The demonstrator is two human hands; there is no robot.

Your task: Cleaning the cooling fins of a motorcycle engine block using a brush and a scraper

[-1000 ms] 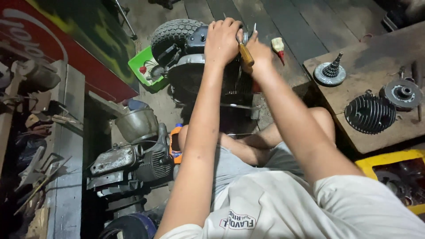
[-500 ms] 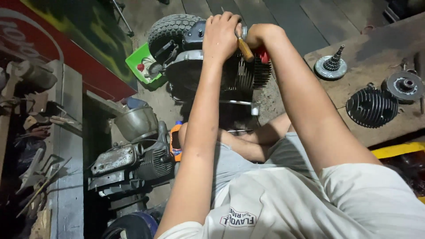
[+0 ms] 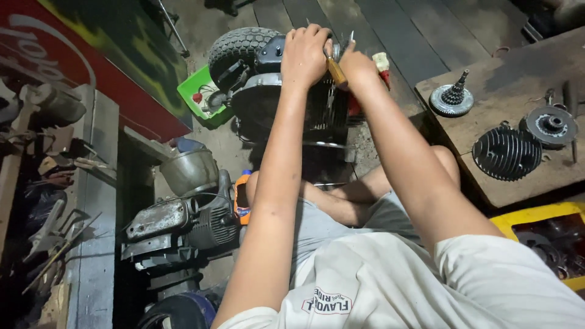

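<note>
Workshop floor (image 3: pixel 390 24), both hands (image 3: pixel 304 55) (image 3: pixel 356 67) crowding engine (image 3: pixel 317 109), wooden-handled tool (image 3: pixel 335 70)

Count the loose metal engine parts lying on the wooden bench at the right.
3. A stepped gear cluster sits at the bench's left end, a dark finned cylinder head nearer the front edge, and a round disc-shaped part to the right. More may lie beyond the frame.
</note>
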